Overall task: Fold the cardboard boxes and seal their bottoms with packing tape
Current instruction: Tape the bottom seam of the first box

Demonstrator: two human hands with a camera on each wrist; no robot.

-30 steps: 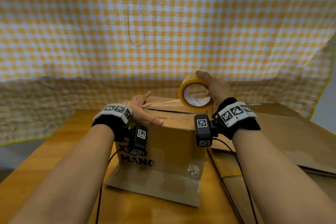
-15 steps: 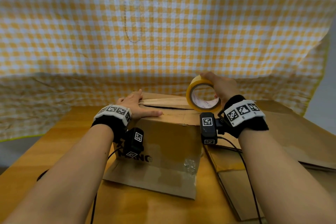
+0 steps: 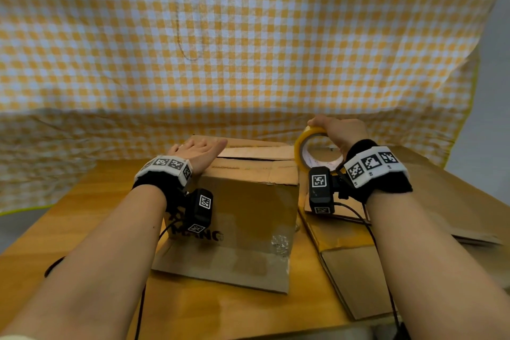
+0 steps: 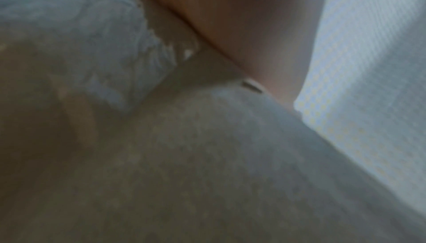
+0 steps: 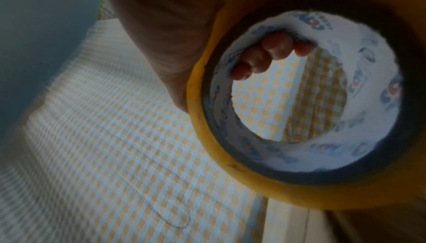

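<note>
A brown cardboard box [image 3: 245, 201] stands on the wooden table [image 3: 82, 201] with its closed flaps facing up and one flap lying flat toward me. My left hand [image 3: 197, 150] rests flat, fingers straight, on the left part of the box top. My right hand [image 3: 338, 132] grips a yellow roll of packing tape [image 3: 314, 150] upright at the box's top right edge. In the right wrist view the tape roll [image 5: 230, 155] fills the frame, and fingertips [image 5: 274, 50] curl inside its core. The left wrist view is blurred, showing only cardboard [image 4: 207, 155] and part of the hand.
Flattened cardboard sheets [image 3: 441, 201] lie on the table to the right of the box. A yellow and white checked cloth [image 3: 248, 50] hangs behind the table. Wrist camera cables [image 3: 386, 270] trail over the near table edge.
My right hand has carried the tape roll to the right, from over the box top to its right edge. My left hand has slid further onto the box top and lies flatter.
</note>
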